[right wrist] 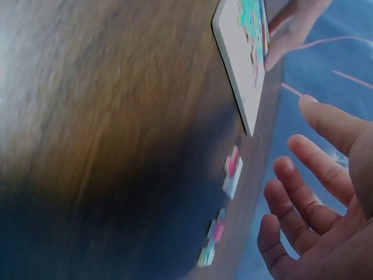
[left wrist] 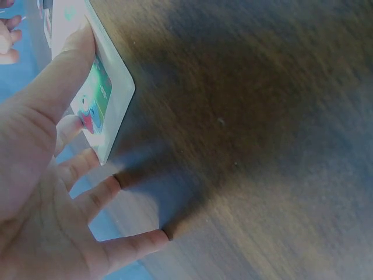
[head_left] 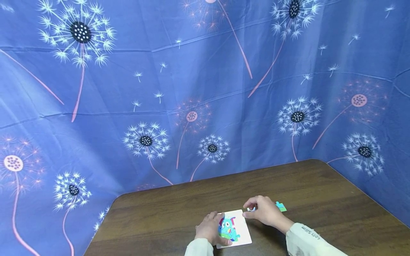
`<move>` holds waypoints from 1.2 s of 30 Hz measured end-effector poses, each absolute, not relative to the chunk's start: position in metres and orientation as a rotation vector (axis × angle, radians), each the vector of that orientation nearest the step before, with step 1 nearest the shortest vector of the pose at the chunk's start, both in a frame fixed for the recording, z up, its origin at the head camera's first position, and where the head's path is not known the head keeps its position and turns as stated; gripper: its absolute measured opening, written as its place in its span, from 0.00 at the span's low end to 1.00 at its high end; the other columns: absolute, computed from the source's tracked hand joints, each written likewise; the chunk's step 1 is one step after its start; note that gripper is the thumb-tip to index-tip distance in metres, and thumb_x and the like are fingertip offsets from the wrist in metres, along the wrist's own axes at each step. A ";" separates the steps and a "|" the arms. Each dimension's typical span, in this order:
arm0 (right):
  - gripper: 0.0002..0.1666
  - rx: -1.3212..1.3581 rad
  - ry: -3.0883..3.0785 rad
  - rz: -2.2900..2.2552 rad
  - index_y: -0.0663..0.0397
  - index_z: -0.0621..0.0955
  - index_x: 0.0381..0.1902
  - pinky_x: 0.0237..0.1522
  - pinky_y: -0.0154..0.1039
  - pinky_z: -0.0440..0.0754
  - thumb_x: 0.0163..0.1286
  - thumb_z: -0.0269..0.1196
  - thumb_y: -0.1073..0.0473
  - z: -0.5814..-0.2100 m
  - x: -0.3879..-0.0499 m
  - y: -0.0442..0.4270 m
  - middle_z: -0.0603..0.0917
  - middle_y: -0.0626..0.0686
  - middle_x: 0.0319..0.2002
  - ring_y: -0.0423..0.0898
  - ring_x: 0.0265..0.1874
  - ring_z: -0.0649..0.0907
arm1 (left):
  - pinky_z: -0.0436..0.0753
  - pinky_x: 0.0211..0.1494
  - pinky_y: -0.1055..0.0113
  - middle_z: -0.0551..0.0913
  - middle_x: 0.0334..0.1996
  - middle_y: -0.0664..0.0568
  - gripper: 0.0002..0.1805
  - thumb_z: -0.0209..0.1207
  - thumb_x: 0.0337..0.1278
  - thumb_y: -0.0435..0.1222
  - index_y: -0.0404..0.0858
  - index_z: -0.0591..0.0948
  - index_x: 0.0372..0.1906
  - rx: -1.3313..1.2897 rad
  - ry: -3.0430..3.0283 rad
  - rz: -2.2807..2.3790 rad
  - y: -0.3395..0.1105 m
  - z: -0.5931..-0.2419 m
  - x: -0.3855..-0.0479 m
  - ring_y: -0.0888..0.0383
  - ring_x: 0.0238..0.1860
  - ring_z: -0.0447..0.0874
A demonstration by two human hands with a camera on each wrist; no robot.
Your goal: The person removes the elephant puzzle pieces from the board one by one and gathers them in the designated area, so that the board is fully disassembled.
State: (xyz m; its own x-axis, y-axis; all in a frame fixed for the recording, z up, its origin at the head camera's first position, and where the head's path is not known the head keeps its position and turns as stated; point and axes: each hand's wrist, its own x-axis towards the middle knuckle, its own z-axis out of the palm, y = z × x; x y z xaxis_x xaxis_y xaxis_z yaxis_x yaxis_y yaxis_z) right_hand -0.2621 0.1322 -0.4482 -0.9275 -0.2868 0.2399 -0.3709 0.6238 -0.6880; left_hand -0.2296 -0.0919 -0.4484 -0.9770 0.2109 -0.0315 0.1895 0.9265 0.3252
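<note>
On the table [head_left: 160, 206], the board [head_left: 245, 234] is being steadied by the outstretched left hand [head_left: 209, 228]; beside it, two pieces [head_left: 280, 207] are lying near the right hand [head_left: 265, 211], spread and gripping nothing. Displacement of the piece nearer the board [right wrist: 232, 174] is being risked, through accidental brushing.

Puzzle board [head_left: 244, 232] on the table [head_left: 160, 220], loose pieces [head_left: 281, 206] to its right, curtain [head_left: 221, 106] behind

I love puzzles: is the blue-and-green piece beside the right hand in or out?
Out: that piece lies on the brown wooden table, off the white square board.
</note>
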 end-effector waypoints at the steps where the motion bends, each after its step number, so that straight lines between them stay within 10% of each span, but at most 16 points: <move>1: 0.11 0.555 -2.735 1.175 0.52 0.88 0.35 0.26 0.33 0.73 0.56 0.78 0.55 -0.449 -0.262 0.130 0.79 0.41 0.27 0.36 0.26 0.74 | 0.75 0.54 0.25 0.77 0.63 0.42 0.45 0.84 0.32 0.44 0.41 0.78 0.64 0.309 3.015 0.507 -0.092 -0.449 -0.230 0.37 0.65 0.74; 36: 0.16 0.472 -2.786 0.808 0.46 0.85 0.26 0.29 0.39 0.75 0.43 0.83 0.57 -0.471 -0.265 0.083 0.73 0.44 0.26 0.41 0.29 0.74 | 0.79 0.48 0.27 0.79 0.52 0.45 0.41 0.84 0.29 0.49 0.41 0.77 0.53 0.375 3.069 0.485 -0.094 -0.453 -0.230 0.40 0.59 0.78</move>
